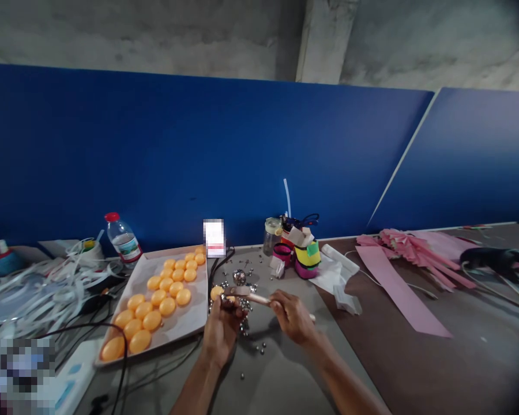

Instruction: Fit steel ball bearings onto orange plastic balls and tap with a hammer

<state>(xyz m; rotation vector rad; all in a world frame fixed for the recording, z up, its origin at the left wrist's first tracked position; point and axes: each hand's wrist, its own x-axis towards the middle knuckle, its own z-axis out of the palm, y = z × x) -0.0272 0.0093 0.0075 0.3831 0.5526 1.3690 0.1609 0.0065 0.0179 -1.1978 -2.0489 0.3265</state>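
My left hand (222, 325) is closed, fingertips pinched around an orange ball (217, 292) that shows just above them. Part of what sits in those fingers is dark and too small to make out. My right hand (293, 316) grips the pale handle of a brush-like flat tool (259, 298). Its flat brownish head points left and reaches over the left fingertips. Whether the head touches the ball I cannot tell. Small shiny metal balls (263, 347) lie scattered on the grey table around both hands, with a larger silvery ball (239, 276) just behind them.
At left a white tray (132, 282) bears several rows of orange balls (167, 306). Beyond it are a water bottle (125, 242) and tangled white strips (56, 294). Behind my hands stand a glass jar (271, 236) and a yellow-and-magenta holder (307, 259). Pink strips (404, 294) lie right.
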